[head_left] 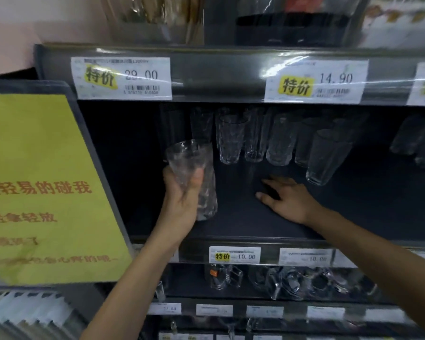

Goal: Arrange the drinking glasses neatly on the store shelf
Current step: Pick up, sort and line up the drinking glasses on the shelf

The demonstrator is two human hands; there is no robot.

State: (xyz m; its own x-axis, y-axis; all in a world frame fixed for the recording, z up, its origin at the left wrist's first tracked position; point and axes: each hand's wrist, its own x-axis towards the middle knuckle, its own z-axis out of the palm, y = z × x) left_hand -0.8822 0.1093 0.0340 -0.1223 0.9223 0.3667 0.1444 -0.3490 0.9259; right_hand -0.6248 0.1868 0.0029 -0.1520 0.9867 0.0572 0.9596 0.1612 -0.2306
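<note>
My left hand (182, 195) grips a tall clear textured drinking glass (194, 175), held upright and slightly tilted above the left part of the dark shelf (243, 224). My right hand (284, 200) lies flat on the shelf floor with fingers spread, holding nothing, just in front of a row of several clear glasses (231, 141) standing at the back. One smooth glass (325, 157) stands further forward on the right, close to my right hand's fingertips.
A yellow paper sign (42, 187) hangs at the left side of the shelf. Price tags (234, 255) line the shelf edges. More glassware (292, 280) fills the shelf below, and other glasses (417, 141) stand at far right.
</note>
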